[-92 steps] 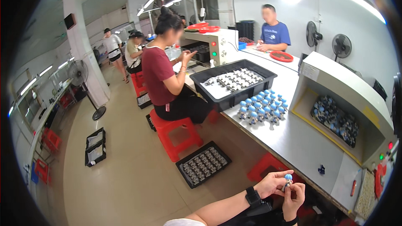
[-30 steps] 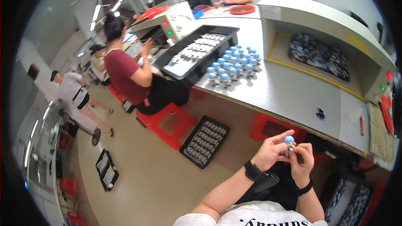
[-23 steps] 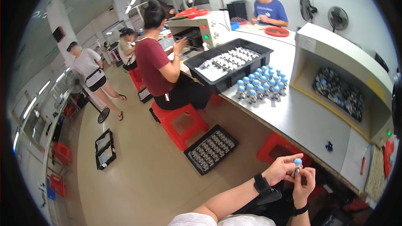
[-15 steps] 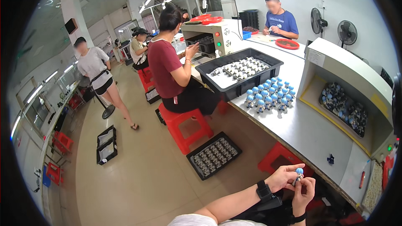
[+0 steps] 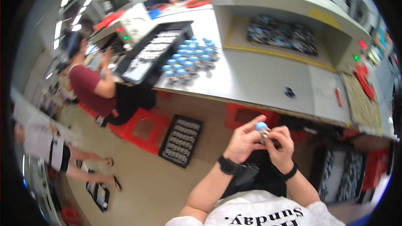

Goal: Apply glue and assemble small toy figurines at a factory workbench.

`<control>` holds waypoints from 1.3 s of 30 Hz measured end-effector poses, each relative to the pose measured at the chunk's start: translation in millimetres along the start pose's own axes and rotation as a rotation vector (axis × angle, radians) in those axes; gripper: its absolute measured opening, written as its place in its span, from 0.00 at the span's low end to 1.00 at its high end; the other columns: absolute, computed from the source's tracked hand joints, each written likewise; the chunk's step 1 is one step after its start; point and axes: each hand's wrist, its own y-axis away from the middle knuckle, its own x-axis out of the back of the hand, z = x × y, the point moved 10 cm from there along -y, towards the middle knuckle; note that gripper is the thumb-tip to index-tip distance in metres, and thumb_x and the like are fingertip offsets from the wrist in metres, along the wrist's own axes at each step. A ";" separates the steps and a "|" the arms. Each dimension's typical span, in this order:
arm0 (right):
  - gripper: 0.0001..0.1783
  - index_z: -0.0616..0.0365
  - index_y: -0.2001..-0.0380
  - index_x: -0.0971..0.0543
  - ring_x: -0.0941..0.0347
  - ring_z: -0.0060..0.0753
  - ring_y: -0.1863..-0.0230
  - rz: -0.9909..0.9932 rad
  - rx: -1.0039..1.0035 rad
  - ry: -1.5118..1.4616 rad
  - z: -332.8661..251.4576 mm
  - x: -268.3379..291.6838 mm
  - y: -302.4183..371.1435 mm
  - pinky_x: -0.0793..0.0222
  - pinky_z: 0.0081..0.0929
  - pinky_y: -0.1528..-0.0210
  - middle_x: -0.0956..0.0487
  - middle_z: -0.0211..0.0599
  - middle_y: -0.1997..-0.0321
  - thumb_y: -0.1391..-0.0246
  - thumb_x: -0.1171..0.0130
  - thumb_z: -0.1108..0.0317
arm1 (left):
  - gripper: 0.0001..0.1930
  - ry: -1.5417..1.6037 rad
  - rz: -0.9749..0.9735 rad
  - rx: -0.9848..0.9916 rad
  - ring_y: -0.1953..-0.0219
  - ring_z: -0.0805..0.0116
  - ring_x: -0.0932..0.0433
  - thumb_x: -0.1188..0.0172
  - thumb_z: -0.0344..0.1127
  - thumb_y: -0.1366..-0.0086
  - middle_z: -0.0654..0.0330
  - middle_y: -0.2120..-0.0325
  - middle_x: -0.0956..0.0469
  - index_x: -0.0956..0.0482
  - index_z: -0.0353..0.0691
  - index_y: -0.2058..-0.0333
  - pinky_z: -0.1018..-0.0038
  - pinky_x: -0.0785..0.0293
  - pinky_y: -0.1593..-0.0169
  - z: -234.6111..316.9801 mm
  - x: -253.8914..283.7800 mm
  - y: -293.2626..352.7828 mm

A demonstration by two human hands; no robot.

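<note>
Between my two hands is a small figurine (image 5: 261, 126) with a round light-blue head and a pale body. My left hand (image 5: 243, 143) grips it from the left, its index finger stretched along the head. From the other side, the bent fingers of my right hand (image 5: 281, 145) pinch its lower part. Both hands are over my lap, just in front of the table edge. On the table beyond them lies a small dark-blue piece (image 5: 289, 92). Farther left, several similar blue-headed figurines (image 5: 190, 60) stand in a cluster.
A black tray (image 5: 122, 60) of white pieces borders the figurines. Beneath a white machine hood (image 5: 289, 1) sits a bin of blue and dark parts (image 5: 281, 34). A red pen (image 5: 338, 97) lies at right. Red stools (image 5: 140, 130), a floor tray (image 5: 181, 141) and a seated co-worker (image 5: 90, 81) are left.
My view has swung to the right, blurring the surroundings and bringing a bin at lower right into sight. Both hands still hold the figurine.
</note>
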 end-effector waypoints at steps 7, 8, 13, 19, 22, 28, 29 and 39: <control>0.09 0.59 0.74 0.24 0.35 0.31 0.71 0.027 0.003 0.049 -1.8 21.4 5.1 0.37 0.24 0.70 0.29 0.32 0.73 0.63 0.39 0.79 | 0.23 0.043 -0.080 0.048 0.61 0.64 0.25 0.55 0.18 0.43 0.51 0.61 0.28 0.36 0.37 0.47 0.66 0.21 0.63 -10.0 -18.2 -5.8; 0.09 0.59 0.74 0.24 0.35 0.30 0.71 0.030 0.004 0.046 -2.6 21.5 5.8 0.37 0.24 0.70 0.29 0.32 0.74 0.63 0.38 0.79 | 0.23 0.042 -0.084 0.049 0.61 0.64 0.25 0.55 0.18 0.43 0.51 0.61 0.28 0.36 0.37 0.47 0.66 0.21 0.63 -10.1 -18.6 -4.7; 0.09 0.59 0.74 0.24 0.35 0.30 0.71 0.013 0.000 0.042 -5.3 17.2 10.0 0.37 0.23 0.71 0.29 0.32 0.73 0.63 0.38 0.80 | 0.22 0.038 -0.061 0.033 0.62 0.63 0.24 0.55 0.19 0.42 0.51 0.61 0.27 0.36 0.37 0.47 0.66 0.21 0.63 -8.3 -16.2 1.3; 0.09 0.61 0.73 0.24 0.34 0.29 0.71 0.020 0.014 0.037 -5.0 16.4 10.1 0.36 0.22 0.72 0.28 0.34 0.73 0.62 0.38 0.81 | 0.22 0.048 -0.064 0.046 0.62 0.64 0.24 0.54 0.20 0.42 0.51 0.62 0.26 0.36 0.37 0.47 0.66 0.21 0.62 -8.4 -16.0 1.9; 0.09 0.61 0.73 0.24 0.34 0.29 0.70 0.023 -0.002 0.031 -4.6 15.9 7.9 0.35 0.21 0.72 0.28 0.33 0.73 0.62 0.38 0.80 | 0.22 0.048 -0.068 0.047 0.61 0.63 0.24 0.55 0.20 0.42 0.51 0.61 0.27 0.36 0.37 0.47 0.65 0.21 0.62 -8.4 -14.6 0.0; 0.09 0.60 0.72 0.23 0.33 0.28 0.70 0.031 -0.052 0.012 2.8 17.0 4.6 0.35 0.21 0.73 0.28 0.34 0.72 0.62 0.37 0.78 | 0.24 0.049 -0.126 0.025 0.56 0.62 0.27 0.57 0.19 0.43 0.50 0.57 0.29 0.37 0.39 0.46 0.62 0.25 0.56 -2.6 -15.8 -1.6; 0.10 0.60 0.71 0.23 0.33 0.28 0.70 0.019 -0.054 0.012 2.6 16.5 3.3 0.34 0.20 0.72 0.28 0.34 0.71 0.61 0.37 0.78 | 0.24 0.057 -0.150 0.014 0.55 0.61 0.27 0.57 0.21 0.42 0.50 0.57 0.30 0.39 0.39 0.45 0.61 0.26 0.55 0.2 -17.4 -1.6; 0.10 0.61 0.66 0.23 0.32 0.25 0.71 0.035 -0.056 -0.026 6.0 20.5 -3.8 0.34 0.18 0.70 0.28 0.36 0.67 0.55 0.40 0.74 | 0.21 0.026 -0.116 -0.024 0.52 0.56 0.29 0.57 0.33 0.36 0.50 0.56 0.30 0.43 0.39 0.44 0.57 0.27 0.54 24.0 -2.5 -4.6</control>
